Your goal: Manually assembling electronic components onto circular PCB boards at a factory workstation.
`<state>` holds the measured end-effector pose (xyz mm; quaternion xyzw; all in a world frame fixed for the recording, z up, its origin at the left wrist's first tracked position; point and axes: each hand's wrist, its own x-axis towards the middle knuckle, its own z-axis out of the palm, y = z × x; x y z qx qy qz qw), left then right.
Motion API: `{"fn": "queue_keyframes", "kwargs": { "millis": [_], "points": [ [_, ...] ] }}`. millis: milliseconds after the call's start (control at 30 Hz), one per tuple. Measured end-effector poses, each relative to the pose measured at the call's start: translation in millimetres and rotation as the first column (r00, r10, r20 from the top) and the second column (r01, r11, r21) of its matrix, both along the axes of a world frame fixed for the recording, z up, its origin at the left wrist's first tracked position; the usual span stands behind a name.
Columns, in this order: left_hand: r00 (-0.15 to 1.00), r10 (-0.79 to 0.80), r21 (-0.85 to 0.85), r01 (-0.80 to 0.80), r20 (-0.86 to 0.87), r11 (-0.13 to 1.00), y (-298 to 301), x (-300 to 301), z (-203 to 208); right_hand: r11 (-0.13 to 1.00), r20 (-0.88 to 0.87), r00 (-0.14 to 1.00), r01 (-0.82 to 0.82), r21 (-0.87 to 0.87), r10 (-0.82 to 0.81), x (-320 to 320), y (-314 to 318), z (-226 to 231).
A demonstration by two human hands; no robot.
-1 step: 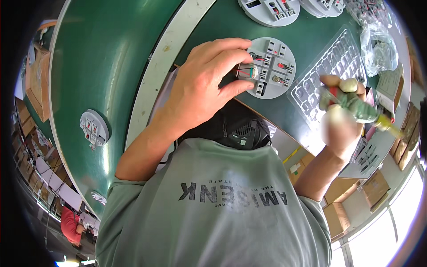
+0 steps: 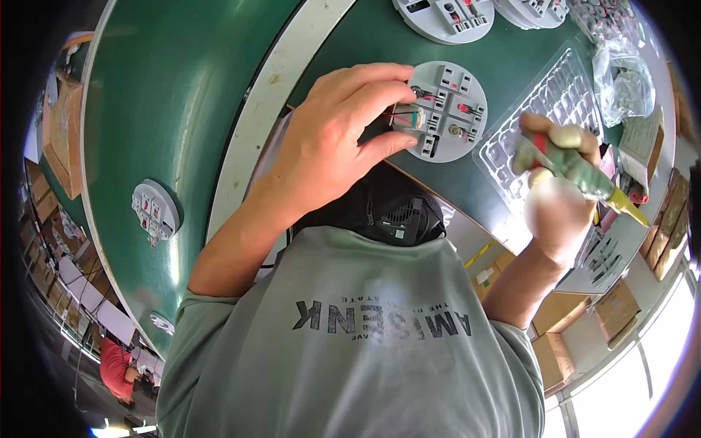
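Observation:
A round grey plate point(image 2: 454, 77) with raised blocks and small fitted parts lies on the green table. My left hand point(image 2: 347, 117) grips its left edge, fingers above and thumb below. Between them sits a small component point(image 2: 417, 117) with thin red, green and dark wires. My right hand point(image 2: 558, 164), partly smeared, is closed around a green pen-shaped tool point(image 2: 584, 175) with a red band and yellow tapered end. Pale finger cots seem to cover some fingertips. The tool is held above a clear compartmented tray point(image 2: 504, 131), apart from the plate; its kind is unclear.
More grey round plates point(image 2: 451, 29) lie at the far edge, and one point(image 2: 155, 209) rests on the green surface at left. Clear plastic bags point(image 2: 622, 80) and a carton point(image 2: 642, 142) stand at right. A pale rail point(image 2: 264, 102) divides the green surfaces.
My right hand has shifted slightly left with the tool, and the tool's yellow end has swung a little left. My left hand and the plate stay nearly still.

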<state>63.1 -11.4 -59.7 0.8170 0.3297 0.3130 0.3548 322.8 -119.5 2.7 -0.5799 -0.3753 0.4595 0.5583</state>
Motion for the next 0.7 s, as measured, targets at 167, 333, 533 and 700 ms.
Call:
{"fn": "queue_keyframes", "kwargs": {
  "millis": [167,333,533,700],
  "points": [
    [0.998,-0.054,0.005,0.054,0.014,0.999,14.4,-15.0,-14.6,0.995,0.468,0.884,-0.059,0.082,0.013,-57.3,32.2,-16.7],
    [0.999,-0.048,-0.031,0.049,0.017,0.998,14.3,-22.8,-16.1,0.976,0.540,0.820,-0.219,-0.007,0.188,-89.2,45.5,-25.6],
    [0.998,-0.056,-0.064,0.059,0.043,0.996,13.5,-6.5,-32.2,0.948,0.687,0.672,-0.310,-0.077,0.275,-78.5,54.5,-35.3],
    [0.999,-0.046,-0.044,0.045,-0.019,0.998,8.6,-8.0,-33.3,0.992,0.527,0.841,0.115,0.049,-0.123,-48.3,22.8,-34.0]
  ]
}}
